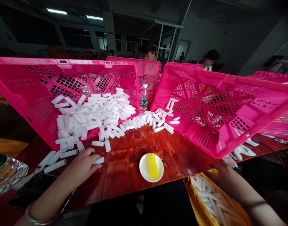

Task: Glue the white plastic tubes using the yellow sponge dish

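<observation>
White tube [98,160] lies on the counter [125,150] at 8 o'clock, one end under the left hand [82,166], whose grip is spread, fingertips resting on it. The right hand [220,174] sits by the yellow bag [189,185] at 4 o'clock, its grip too dark to tell. This looks like the pick-up stage, and lifting calls for fingers curling round the tube.

A dim factory workroom is shown — pink crates [64,84] heaped with white tubes [97,113], co-workers [148,53] seated opposite.
</observation>
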`<action>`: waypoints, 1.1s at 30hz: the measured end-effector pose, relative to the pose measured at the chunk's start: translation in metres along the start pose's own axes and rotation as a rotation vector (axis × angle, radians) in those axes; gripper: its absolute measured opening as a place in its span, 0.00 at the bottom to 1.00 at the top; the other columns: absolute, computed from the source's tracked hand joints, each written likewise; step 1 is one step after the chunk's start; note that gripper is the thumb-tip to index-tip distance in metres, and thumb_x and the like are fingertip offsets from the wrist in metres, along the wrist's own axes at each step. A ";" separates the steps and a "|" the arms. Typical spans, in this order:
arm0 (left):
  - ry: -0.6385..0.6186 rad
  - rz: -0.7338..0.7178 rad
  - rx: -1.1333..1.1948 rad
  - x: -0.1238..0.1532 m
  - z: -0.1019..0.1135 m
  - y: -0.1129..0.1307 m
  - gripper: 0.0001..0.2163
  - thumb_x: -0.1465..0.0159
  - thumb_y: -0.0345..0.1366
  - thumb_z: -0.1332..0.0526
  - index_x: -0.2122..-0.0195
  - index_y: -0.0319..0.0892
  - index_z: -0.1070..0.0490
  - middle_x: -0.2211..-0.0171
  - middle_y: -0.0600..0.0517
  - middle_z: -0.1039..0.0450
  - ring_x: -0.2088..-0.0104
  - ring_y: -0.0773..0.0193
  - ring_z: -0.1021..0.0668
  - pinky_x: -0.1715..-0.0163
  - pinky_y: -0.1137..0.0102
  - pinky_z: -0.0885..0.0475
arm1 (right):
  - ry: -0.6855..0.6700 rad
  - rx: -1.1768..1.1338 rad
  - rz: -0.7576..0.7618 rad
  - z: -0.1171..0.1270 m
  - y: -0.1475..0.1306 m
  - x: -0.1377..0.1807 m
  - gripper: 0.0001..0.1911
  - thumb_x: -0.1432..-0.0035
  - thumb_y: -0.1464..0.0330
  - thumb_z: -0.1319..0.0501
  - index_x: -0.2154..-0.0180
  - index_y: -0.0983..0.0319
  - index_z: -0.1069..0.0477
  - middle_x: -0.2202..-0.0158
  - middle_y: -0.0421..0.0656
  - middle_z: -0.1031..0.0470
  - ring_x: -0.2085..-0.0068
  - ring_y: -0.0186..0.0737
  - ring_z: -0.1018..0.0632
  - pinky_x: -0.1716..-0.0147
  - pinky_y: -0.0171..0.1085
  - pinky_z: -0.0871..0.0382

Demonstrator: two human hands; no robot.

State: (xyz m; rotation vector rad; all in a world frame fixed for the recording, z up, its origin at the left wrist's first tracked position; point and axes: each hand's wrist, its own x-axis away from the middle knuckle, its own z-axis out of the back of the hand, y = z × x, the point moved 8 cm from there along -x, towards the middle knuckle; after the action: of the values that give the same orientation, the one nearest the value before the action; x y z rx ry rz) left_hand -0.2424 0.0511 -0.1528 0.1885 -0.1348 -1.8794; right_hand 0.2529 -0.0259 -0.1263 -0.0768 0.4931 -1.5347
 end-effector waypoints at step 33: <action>-0.012 -0.170 0.552 -0.007 -0.037 0.155 0.24 0.44 0.50 0.34 0.53 0.44 0.36 0.42 0.41 0.37 0.44 0.47 0.30 0.48 0.54 0.30 | -0.213 -0.592 0.495 -0.078 -0.129 -0.012 0.14 0.36 0.71 0.45 0.49 0.59 0.35 0.55 0.49 0.28 0.54 0.43 0.24 0.55 0.42 0.26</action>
State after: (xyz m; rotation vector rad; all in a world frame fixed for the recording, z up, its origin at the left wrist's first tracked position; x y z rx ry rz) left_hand -0.0884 0.0099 -0.1601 0.5796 -0.6642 -1.9748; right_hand 0.1050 -0.0009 -0.1484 -0.5314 0.7207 -0.8502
